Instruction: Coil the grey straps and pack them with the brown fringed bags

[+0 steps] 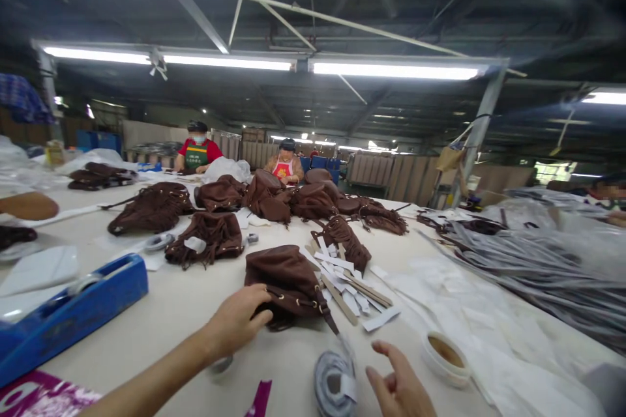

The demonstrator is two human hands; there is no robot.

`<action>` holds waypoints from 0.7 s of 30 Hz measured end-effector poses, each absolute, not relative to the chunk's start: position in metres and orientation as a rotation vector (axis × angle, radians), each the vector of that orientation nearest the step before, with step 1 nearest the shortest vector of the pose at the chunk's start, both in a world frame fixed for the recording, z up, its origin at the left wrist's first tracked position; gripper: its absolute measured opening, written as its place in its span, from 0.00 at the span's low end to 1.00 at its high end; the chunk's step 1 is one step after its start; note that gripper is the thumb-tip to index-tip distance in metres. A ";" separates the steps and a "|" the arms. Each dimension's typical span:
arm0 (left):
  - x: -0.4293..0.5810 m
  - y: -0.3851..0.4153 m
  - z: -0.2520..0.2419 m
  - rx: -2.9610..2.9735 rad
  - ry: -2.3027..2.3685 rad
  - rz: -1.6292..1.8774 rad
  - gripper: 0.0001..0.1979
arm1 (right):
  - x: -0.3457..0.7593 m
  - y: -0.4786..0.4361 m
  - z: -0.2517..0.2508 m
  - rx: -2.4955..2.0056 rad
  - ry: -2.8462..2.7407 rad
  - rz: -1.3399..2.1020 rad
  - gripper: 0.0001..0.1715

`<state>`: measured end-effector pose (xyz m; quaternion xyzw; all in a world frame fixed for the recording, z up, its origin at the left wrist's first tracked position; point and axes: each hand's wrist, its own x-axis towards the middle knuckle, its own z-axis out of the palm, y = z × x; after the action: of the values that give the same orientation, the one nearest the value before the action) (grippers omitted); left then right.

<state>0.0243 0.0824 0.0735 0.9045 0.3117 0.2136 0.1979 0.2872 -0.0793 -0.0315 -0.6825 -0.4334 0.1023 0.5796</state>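
A dark brown drawstring bag with metal eyelets sits in front of me on the table. My left hand grips its near left side, fingers over the fabric and thumb lower down. My right hand is low in the view, thumb and index finger apart, with nothing between them. Left of it lies a rolled grey strap, its free end reaching up toward the bag's brown strap. A round white tub with brown contents stands to the right of that hand.
Paper and card strips lie behind the bag, with more brown bags beyond. A blue tape dispenser stands left. Grey straps pile up at right. Two co-workers sit across the table; another person is at the far right edge.
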 end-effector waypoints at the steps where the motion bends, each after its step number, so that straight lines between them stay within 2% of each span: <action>1: 0.023 0.088 0.072 2.563 1.024 0.613 0.10 | 0.286 -0.080 -0.027 -1.617 -1.107 0.097 0.18; 4: 0.034 0.097 0.055 2.668 1.427 0.636 0.16 | 0.269 -0.070 -0.019 -1.590 -1.561 -0.171 0.12; 7: 0.050 0.101 0.039 2.715 1.684 0.621 0.23 | 0.253 -0.053 -0.019 -1.540 -2.137 -0.290 0.19; 9: 0.053 0.107 0.035 2.712 1.718 0.573 0.25 | 0.251 -0.045 -0.019 -1.604 -2.298 -0.278 0.21; 12: 0.045 0.115 0.039 2.761 1.643 0.502 0.23 | 0.264 -0.044 -0.014 -1.776 -2.223 -0.230 0.13; 14: 0.041 0.117 0.043 2.827 1.573 0.474 0.24 | 0.277 -0.048 -0.009 -1.781 -2.194 -0.248 0.13; 17: 0.052 0.110 0.043 2.927 1.338 0.541 0.29 | 0.289 -0.052 -0.009 -1.607 -2.267 -0.393 0.16; 19: 0.072 0.104 0.040 2.838 1.085 0.634 0.30 | 0.292 -0.052 -0.013 -1.445 -2.321 -0.550 0.13; 21: 0.097 0.104 0.040 2.658 0.933 0.690 0.26 | 0.294 -0.052 -0.016 -1.333 -2.354 -0.669 0.09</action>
<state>0.0974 0.1045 0.0401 0.9098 0.3193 0.2361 0.1206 0.2938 -0.0524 -0.0159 -0.4708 -0.8314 -0.2363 0.1767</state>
